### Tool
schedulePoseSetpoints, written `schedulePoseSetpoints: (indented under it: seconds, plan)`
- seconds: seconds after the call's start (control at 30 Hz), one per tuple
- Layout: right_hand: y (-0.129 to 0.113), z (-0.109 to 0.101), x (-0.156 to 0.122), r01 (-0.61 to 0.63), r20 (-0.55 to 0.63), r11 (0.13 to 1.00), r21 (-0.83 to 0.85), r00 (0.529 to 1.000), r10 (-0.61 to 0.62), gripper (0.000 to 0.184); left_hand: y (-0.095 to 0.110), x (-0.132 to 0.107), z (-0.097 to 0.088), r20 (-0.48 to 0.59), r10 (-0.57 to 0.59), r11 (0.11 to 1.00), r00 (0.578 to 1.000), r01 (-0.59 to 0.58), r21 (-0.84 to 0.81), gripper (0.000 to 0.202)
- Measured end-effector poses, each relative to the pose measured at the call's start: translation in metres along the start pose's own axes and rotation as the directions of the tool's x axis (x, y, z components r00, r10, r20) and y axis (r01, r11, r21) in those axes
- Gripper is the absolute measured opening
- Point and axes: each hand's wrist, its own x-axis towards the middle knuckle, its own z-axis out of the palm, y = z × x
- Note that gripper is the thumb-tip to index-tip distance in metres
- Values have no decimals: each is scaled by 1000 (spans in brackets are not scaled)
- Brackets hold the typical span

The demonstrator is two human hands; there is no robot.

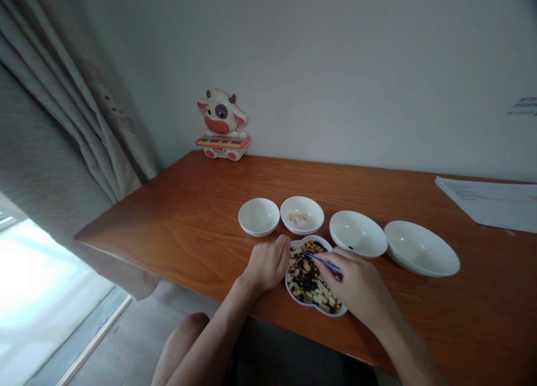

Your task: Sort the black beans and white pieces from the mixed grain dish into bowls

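My right hand point(351, 285) pinches a pair of blue tweezers point(323, 260), their tips down among the mixed seeds and beans in a white flower-shaped dish point(295, 300). The mix has dark seeds, yellow kernels and pale peanuts point(325, 299). My left hand point(268, 261) is closed at the dish's left rim, its fingertips partly hidden. Behind the dish, white bowls stand in a row: the far-left bowl point(259, 217) shows nothing inside, the second bowl point(302, 214) holds a few pale pieces, the third bowl point(358, 233) has a dark bit, and the right bowl point(422, 248) looks bare inside.
A cow-shaped toy piano point(222, 126) stands at the back left of the wooden table point(168, 224), against the wall. A sheet of paper point(499, 201) lies at the back right. Left of the table hangs a grey curtain point(67, 134). The table's front edge is close to my lap.
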Motion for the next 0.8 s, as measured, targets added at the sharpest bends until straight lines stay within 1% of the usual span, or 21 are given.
schedulePoseSetpoints:
  seconds: [0.07, 0.23, 0.4, 0.57, 0.67, 0.8]
  plan:
    - [0, -3, 0, 26, 13, 1000, 3, 1000, -26, 19, 0, 0, 0, 2, -3, 1000, 1000, 3, 0, 36]
    - [1, -6, -1, 139, 75, 990, -25, 988, -137, 21, -1, 0, 1, 8, -2, 1000, 1000, 2, 22, 37]
    - [-1, -6, -4, 225, 80, 969, -106, 973, -217, 25, -1, 1, 1, 3, 8, 999, 1000, -8, 32, 36]
    - [-2, -4, -5, 264, 42, 949, -174, 965, -261, 27, 0, 0, 0, -3, 11, 1000, 1000, -11, 24, 36]
    - [0, -1, -6, 290, 47, 931, -222, 957, -287, 27, 0, 0, -1, -1, 1, 1000, 1000, -1, 18, 36]
    - [1, 0, -6, 267, 77, 929, -258, 964, -255, 27, 1, 0, -2, 3, -13, 1000, 1000, 13, 8, 37]
